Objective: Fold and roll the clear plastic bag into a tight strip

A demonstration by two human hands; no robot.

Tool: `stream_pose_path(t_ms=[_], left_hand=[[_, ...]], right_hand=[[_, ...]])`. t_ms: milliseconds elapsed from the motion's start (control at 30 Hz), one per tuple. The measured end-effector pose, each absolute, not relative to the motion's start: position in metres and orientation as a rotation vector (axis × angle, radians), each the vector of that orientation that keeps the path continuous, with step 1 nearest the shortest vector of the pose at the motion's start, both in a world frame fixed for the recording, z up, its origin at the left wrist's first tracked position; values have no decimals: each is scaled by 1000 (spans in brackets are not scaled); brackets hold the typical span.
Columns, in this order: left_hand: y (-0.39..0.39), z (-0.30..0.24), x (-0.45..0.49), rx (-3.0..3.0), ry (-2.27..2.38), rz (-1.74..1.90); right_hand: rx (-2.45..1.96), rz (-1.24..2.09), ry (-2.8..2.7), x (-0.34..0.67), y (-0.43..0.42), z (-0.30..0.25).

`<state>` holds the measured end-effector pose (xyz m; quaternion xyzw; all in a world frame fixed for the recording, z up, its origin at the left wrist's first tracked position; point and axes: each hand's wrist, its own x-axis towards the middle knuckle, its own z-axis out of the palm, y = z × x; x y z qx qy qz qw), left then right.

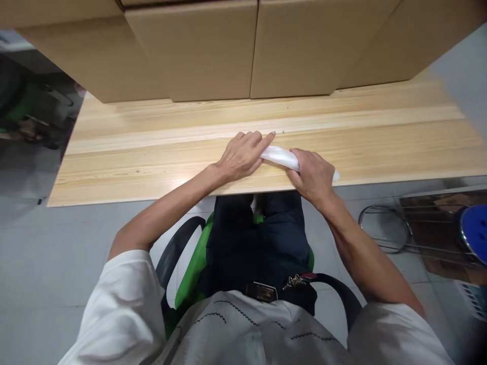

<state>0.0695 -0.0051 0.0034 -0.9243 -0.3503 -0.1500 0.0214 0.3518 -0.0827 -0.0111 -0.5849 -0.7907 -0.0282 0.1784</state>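
Note:
A white, slightly shiny rolled-up length of thin material (280, 157), perhaps plastic film, stretches between my hands just above the table near its front edge. My left hand (245, 154) is closed at its left end, with the index finger stretched along the far side. Wrapped round the other end is my right hand (312, 175), and a short white tip pokes out beyond it. The palms and most of the gripping fingertips are hidden from above.
Large brown cardboard boxes (194, 53) stand in a row along the back of the pale wooden table (125, 167). I sit on a green chair (196, 258) with black armrests. At the right on the floor is a blue round stool (475, 233) with metal legs.

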Motion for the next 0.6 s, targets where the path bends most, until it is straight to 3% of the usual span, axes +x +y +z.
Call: stream_pose_path(t_ms=[600], left_hand=[[-23, 31, 108, -2812, -1340, -218]], right_hand=[[-1710, 91, -2219, 325, -70, 15]])
